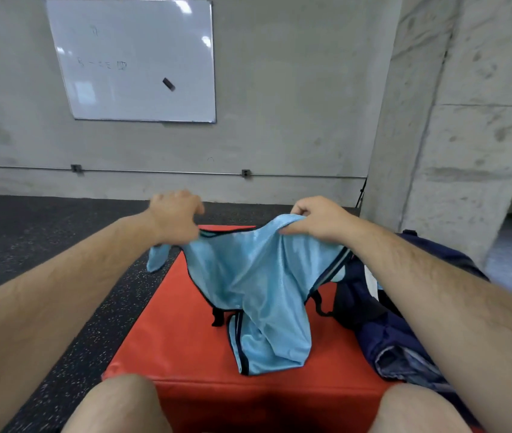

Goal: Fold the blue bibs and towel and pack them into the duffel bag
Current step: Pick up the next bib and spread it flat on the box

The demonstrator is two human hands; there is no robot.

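Light-blue mesh bib [258, 276] held up, hem trailing on the red mat [167, 339], top corners pinched in curled fingers [299, 210] of left hand [175, 214] and right hand [317, 218]. Pull taut, level both corners, lay flat before folding (navy duffel bag [383, 332], seemingly open, just right).

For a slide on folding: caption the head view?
Left hand and right hand hold a blue bib up by its top over a red mat, duffel bag alongside.
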